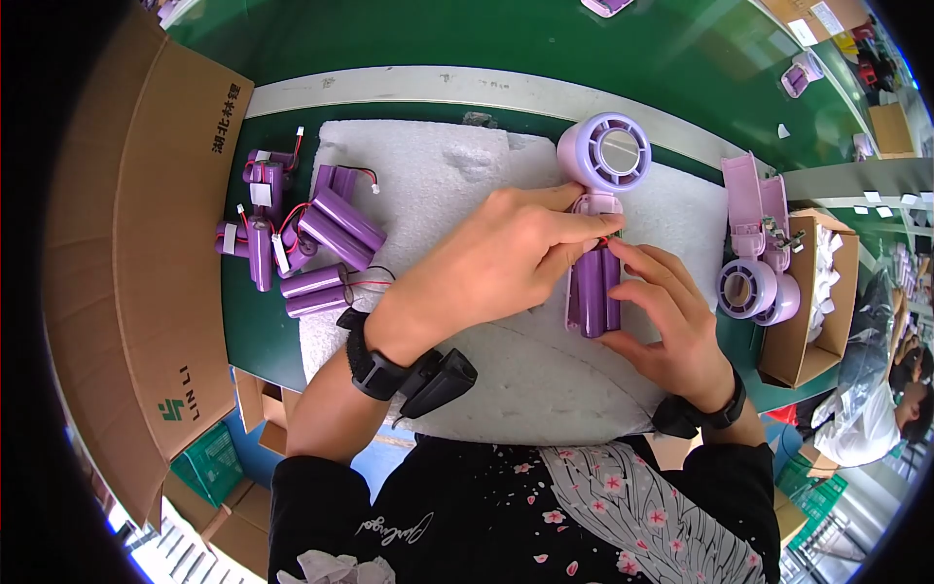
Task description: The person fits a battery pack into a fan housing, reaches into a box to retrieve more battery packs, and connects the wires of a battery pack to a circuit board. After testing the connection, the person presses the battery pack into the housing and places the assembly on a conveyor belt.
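A lilac handheld fan lies head away from me on a white foam sheet, its handle shell open. Two joined purple battery cells sit in the handle, with short red wires at their upper end. My left hand reaches across from the left, thumb and index finger closed at those wires; another finger rests by the fan's neck. The exact pinch is partly hidden. My right hand curls around the handle's right side, its thumb at the cells' lower end and its index fingertip near the wires.
Several wired purple battery packs lie left on the foam and green table. Two opened lilac fans lie at right beside a cardboard box of white pieces. A tall carton stands left. A metal rail crosses behind.
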The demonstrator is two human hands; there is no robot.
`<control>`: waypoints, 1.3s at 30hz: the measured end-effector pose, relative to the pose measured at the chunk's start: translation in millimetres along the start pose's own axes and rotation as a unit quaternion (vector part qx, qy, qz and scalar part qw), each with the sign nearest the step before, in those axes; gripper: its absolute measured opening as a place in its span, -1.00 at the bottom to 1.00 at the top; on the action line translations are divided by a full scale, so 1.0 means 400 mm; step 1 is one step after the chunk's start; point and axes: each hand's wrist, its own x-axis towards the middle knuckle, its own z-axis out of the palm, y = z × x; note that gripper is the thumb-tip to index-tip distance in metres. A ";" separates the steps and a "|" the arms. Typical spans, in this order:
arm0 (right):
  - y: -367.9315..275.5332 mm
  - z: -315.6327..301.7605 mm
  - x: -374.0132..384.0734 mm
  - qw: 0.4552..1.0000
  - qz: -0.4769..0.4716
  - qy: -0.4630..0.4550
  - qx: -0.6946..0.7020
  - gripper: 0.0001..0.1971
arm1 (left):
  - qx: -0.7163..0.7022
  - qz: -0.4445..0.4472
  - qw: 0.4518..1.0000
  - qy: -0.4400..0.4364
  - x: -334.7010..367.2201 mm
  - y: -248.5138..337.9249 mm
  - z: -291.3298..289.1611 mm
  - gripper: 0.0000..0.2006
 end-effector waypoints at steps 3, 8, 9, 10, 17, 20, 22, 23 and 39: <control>-0.004 0.005 -0.001 1.000 0.020 0.005 0.001 -0.43 | -0.015 -0.007 1.000 0.003 0.001 -0.001 0.000 -0.70; -0.007 0.008 -0.004 0.999 0.045 0.020 -0.015 -0.47 | -0.033 0.001 0.999 0.016 0.003 -0.003 0.003 -0.72; -0.007 0.008 -0.003 0.999 0.045 0.020 -0.014 -0.47 | -0.032 0.003 0.999 0.020 0.002 -0.003 0.004 -0.72; -0.007 0.007 -0.002 0.999 0.040 0.019 -0.018 -0.47 | -0.032 0.003 0.999 0.019 0.002 -0.006 0.004 -0.72; 0.004 0.004 -0.003 0.999 0.018 0.009 -0.037 -0.48 | -0.041 -0.012 0.999 0.003 0.003 -0.011 0.004 -0.67; 0.008 0.004 0.000 1.000 0.017 0.013 -0.015 -0.53 | -0.046 -0.014 0.999 -0.005 0.003 -0.010 0.001 -0.64; 0.010 0.005 0.004 1.000 0.013 0.018 -0.007 -0.55 | -0.049 -0.016 0.999 -0.008 0.000 -0.009 -0.002 -0.62; 0.010 0.006 0.006 1.000 0.008 0.023 0.001 -0.57 | -0.048 -0.017 0.999 -0.013 -0.002 -0.009 -0.005 -0.59; 0.001 0.016 0.027 0.989 0.125 0.024 0.078 -0.33 | -0.136 -0.131 0.980 -0.062 0.005 -0.004 -0.008 -0.45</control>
